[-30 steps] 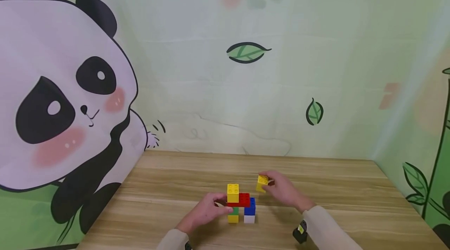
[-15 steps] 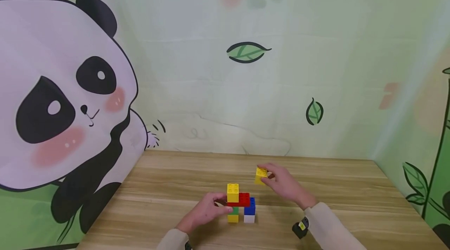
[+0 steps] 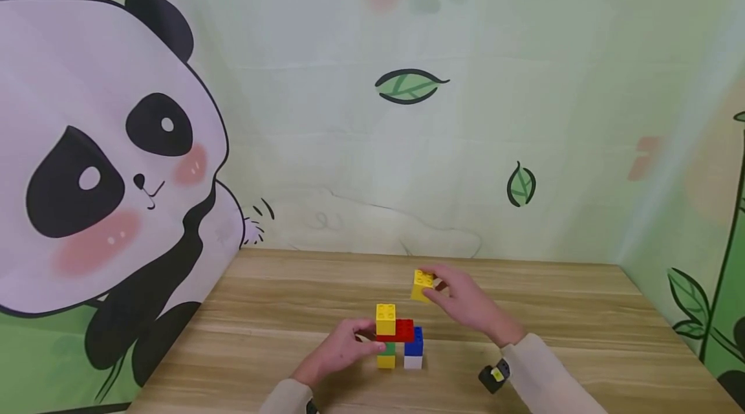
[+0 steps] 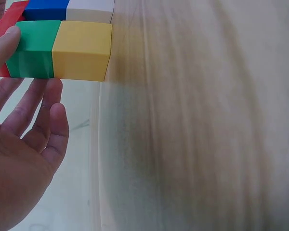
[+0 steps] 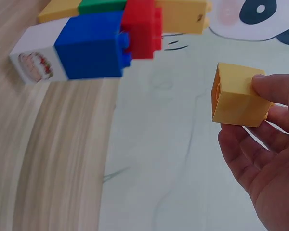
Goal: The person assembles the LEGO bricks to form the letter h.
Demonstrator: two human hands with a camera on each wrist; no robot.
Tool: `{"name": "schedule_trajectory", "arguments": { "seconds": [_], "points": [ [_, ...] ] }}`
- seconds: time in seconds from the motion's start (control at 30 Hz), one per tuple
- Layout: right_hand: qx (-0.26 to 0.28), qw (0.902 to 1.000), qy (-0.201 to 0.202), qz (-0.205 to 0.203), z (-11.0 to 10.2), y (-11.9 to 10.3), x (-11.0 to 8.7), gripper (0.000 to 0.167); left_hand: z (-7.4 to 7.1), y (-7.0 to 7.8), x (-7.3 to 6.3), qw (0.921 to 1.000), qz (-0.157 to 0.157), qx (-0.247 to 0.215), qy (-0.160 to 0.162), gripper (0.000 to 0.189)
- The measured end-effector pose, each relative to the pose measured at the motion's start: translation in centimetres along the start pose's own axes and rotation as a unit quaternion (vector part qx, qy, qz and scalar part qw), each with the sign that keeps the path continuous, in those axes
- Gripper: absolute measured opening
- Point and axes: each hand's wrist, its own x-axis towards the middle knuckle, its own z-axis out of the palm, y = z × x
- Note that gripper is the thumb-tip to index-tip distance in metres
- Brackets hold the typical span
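A small structure of toy building bricks stands on the wooden table [image 3: 291, 284]. Its left column is a yellow brick [image 4: 82, 50] with a green brick [image 4: 32, 45] on it; its right column is a blue brick [image 5: 89, 45] on a white brick [image 5: 36, 50]. Bridging both is a red brick [image 3: 403, 331], with another yellow brick [image 3: 385, 319] on its left end. My left hand [image 3: 342, 347] grips the left column at the green brick, thumb in front, fingers behind. Above and behind the structure, my right hand [image 3: 467, 301] pinches a separate yellow brick [image 5: 238, 96], its hollow underside partly showing.
Behind the table hangs a pale green backdrop [image 3: 326, 142] printed with a panda [image 3: 105, 142] and leaves. A small black device [image 3: 493, 377] is at the right wrist, just below the sleeve [image 3: 541, 375].
My right hand has carried its yellow brick away from me and a little left, higher in the head view. The left hand and the brick structure have stayed put.
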Motion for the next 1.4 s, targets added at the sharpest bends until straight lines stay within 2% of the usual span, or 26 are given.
{"name": "schedule_trajectory", "arguments": {
  "seconds": [0.17,0.4,0.8,1.4],
  "points": [
    [0.001,0.9995,-0.009,-0.03,0.0,-1.3,0.1,0.04,0.0,0.0,0.0,1.0,-0.002,-0.003,-0.002,0.028],
    [0.007,0.9984,-0.025,-0.049,0.2,-2.7,0.2,0.039,0.0,0.3,-0.2,0.9999,-0.007,-0.008,-0.002,0.029],
    [-0.005,0.9962,-0.038,-0.079,1.1,-3.3,0.4,0.04,-0.1,0.1,0.0,1.0,0.002,-0.003,-0.006,0.026],
    [0.005,0.9956,-0.056,-0.075,2.2,-3.8,0.8,0.041,-0.1,0.0,0.0,0.9999,0.001,-0.01,-0.005,0.027]
  ]
}}
